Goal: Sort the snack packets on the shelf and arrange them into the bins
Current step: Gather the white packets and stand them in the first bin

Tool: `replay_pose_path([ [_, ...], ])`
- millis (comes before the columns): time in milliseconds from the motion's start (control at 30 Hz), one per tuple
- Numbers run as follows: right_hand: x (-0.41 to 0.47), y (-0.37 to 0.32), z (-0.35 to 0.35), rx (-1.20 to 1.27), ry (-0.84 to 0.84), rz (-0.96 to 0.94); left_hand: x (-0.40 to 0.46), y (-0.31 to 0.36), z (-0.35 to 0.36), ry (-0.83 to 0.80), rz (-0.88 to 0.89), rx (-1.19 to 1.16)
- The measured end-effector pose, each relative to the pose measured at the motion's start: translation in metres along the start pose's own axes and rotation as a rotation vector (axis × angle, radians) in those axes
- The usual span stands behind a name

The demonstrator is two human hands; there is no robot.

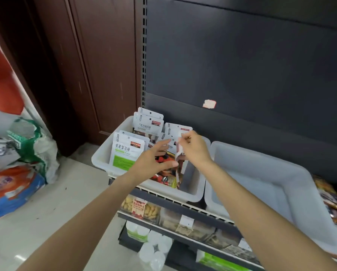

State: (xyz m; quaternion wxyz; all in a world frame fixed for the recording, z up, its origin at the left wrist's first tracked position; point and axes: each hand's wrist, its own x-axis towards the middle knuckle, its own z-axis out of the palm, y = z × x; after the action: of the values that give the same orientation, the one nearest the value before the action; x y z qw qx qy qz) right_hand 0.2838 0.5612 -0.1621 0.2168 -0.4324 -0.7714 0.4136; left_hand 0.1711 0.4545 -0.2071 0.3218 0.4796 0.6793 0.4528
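A white bin (102, 153) on the shelf holds several upright snack packets: a green-labelled one (125, 153) at the front left, brown-labelled ones (147, 124) behind. My right hand (195, 147) pinches the top edge of a white packet with red contents (176, 133) standing in the bin's right half. My left hand (154, 161), fingers spread and straight, touches that packet's front. A second white bin (265, 173) to the right holds nothing that I can see.
Loose dark snack packets (331, 198) lie at the shelf's right end. Lower shelves (163, 214) carry more snacks and white cups. Sacks and bags (26, 153) sit on the floor to the left, beside a brown door.
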Motion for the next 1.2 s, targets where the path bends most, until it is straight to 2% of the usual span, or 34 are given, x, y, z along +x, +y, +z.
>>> replay_pose_path([
  [67,0.002,-0.001,0.017,0.064,-0.106,0.027,0.001,-0.006,-0.006,0.112,0.003,0.052],
  [133,0.004,0.006,0.026,-0.052,-0.177,0.023,0.002,-0.014,-0.016,0.263,-0.033,0.108],
  [167,0.005,0.013,0.028,-0.152,-0.201,0.01,0.003,-0.018,-0.02,0.29,-0.066,0.106],
  [233,0.007,0.028,0.034,-0.305,-0.255,-0.016,0.006,-0.028,-0.026,0.207,-0.099,0.208],
  [300,0.008,0.041,0.041,-0.35,-0.319,-0.011,0.01,-0.034,-0.028,0.051,-0.062,0.394],
  [367,0.007,0.048,0.046,-0.358,-0.346,0.009,0.014,-0.033,-0.027,-0.039,-0.04,0.489],
  [567,0.003,0.061,0.046,-0.355,-0.285,0.03,0.02,-0.037,-0.02,-0.048,0.012,0.6],
  [667,-0.001,0.059,0.039,-0.357,-0.256,-0.002,0.018,-0.033,-0.019,-0.003,-0.001,0.583],
  [767,-0.005,0.054,0.025,-0.392,-0.153,-0.053,0.016,-0.018,-0.017,0.051,0.057,0.659],
  [1000,-0.039,0.05,-0.031,-0.445,0.01,-0.204,0.004,0.036,0.018,0.07,0.243,0.939],
  [1200,-0.08,0.079,-0.11,-0.426,0.16,-0.207,0.001,0.093,0.086,0.055,0.326,0.896],
])
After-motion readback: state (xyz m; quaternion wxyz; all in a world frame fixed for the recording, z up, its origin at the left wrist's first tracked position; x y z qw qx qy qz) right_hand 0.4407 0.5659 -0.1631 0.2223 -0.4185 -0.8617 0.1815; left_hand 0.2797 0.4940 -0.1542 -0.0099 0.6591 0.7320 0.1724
